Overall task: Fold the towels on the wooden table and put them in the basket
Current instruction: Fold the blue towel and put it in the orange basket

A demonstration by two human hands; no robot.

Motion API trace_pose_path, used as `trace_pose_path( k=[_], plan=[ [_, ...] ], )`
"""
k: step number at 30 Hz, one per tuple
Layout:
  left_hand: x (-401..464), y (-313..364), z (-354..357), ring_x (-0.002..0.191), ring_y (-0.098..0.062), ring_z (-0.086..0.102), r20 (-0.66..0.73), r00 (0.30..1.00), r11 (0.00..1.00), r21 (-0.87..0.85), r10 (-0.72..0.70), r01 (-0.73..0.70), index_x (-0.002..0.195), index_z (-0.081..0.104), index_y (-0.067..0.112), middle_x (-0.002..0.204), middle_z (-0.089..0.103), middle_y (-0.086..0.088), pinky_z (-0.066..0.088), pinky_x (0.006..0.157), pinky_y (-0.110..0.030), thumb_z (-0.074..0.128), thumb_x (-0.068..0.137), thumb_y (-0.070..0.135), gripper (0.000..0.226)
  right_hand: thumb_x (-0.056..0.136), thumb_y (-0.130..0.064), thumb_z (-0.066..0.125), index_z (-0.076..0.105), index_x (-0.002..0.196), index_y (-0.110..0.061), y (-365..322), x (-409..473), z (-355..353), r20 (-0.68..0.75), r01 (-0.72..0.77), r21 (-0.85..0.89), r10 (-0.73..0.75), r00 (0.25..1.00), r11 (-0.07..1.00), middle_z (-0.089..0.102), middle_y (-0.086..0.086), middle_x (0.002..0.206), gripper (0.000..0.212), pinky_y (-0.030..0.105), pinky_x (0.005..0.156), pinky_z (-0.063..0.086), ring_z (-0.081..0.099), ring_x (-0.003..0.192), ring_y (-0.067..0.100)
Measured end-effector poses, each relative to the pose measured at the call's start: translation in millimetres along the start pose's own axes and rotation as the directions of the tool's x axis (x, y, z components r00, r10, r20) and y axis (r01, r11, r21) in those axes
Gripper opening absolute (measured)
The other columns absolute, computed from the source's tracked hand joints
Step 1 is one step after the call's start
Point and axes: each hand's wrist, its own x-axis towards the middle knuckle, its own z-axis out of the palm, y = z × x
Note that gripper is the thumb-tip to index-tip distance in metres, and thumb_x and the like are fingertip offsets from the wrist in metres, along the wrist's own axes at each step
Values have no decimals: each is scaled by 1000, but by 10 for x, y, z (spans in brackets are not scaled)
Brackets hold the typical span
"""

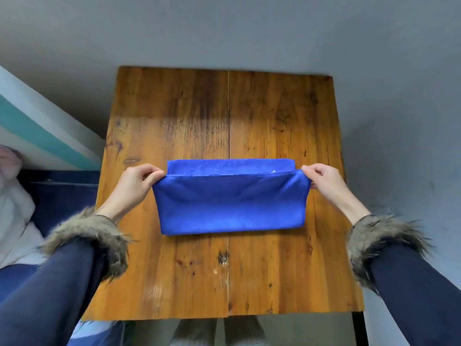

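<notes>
Item one: blue towel (230, 203), lying across the middle of the wooden tabletop (224, 108), already doubled at least once; I am watching its upper layer being carried over, near edge sitting just short of the far edge, so a strip of the lower layer is showing behind it.

Hands: my left hand (136, 182) is pinching the towel's left upper corner, my right hand (324, 182) is pinching the right upper corner, both with fingers curled on the cloth, the hem stretching taut between them.

Progress, as I am judging it: this fold is nearly closing; at least one more fold and the transfer are remaining. No basket is showing in view, and no other towels are showing on the tabletop.

Surroundings: fur-cuffed dark sleeves (82, 236); grey floor (399, 71); white bundle (12, 208) at left, unidentifiable.
</notes>
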Motion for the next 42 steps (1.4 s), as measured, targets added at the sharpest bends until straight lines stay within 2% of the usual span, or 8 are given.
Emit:
trace_pose_path(
  k=[4,11,18,24,27,29,34,42],
  plan=[
    [380,-89,80,73,-20,57,4,1000,1000,5,-2,2,84,65,13,81,64,-7,35,58,-7,55,92,15,13,94,-21,52,64,92,0,24,380,182,-96,22,-58,-28,995,998,60,9,84,24,25,70,44,51,78,16],
    [754,-265,400,64,-11,51,12,996,995,59,-83,83,90,68,8,77,62,-1,36,57,-27,54,92,20,18,96,-24,48,62,98,-2,212,716,454,-158,-26,-201,-6,987,979,60,8,91,26,26,71,36,52,84,18],
    [860,-376,598,100,-31,58,-92,994,991,117,-59,70,93,67,5,102,67,-14,35,79,-28,51,93,18,20,97,-21,45,61,99,-1,263,833,574,-231,-29,-329,-50,972,944,64,16,102,26,30,77,34,55,98,31],
    [827,-402,654,87,-32,54,-229,973,995,87,-31,52,102,58,7,89,58,-13,37,76,-33,56,90,25,21,94,-27,50,59,100,-7,251,778,566,-293,-90,-248,14,956,965,57,1,65,22,24,69,26,57,91,30],
    [613,-352,697,94,-35,47,-359,930,949,311,79,39,116,52,8,99,53,-18,35,80,-43,49,92,30,32,93,-27,51,55,114,-7,269,610,531,-406,-115,-240,8,914,964,64,7,88,29,21,76,28,56,101,28],
    [343,-218,865,102,-33,43,-362,904,913,401,229,-71,121,48,10,110,52,-20,33,84,-45,45,93,27,34,92,-26,47,53,121,-6,235,422,609,-451,18,-387,-206,868,922,61,12,110,35,28,90,33,52,109,30],
    [-43,-15,1555,133,-32,30,-22,915,795,503,403,-338,131,45,20,140,44,-12,20,108,-56,41,92,31,41,91,-30,40,52,128,-5,187,20,1501,-2,449,-655,-595,804,608,50,14,137,46,48,110,23,38,132,28],
    [276,-349,1364,142,-32,19,92,941,708,637,325,-307,144,28,29,154,25,-5,9,113,-57,28,94,45,52,94,-38,34,33,143,-19,635,262,1329,84,375,-774,-504,860,510,25,11,153,54,45,115,7,22,142,25]
  ],
)
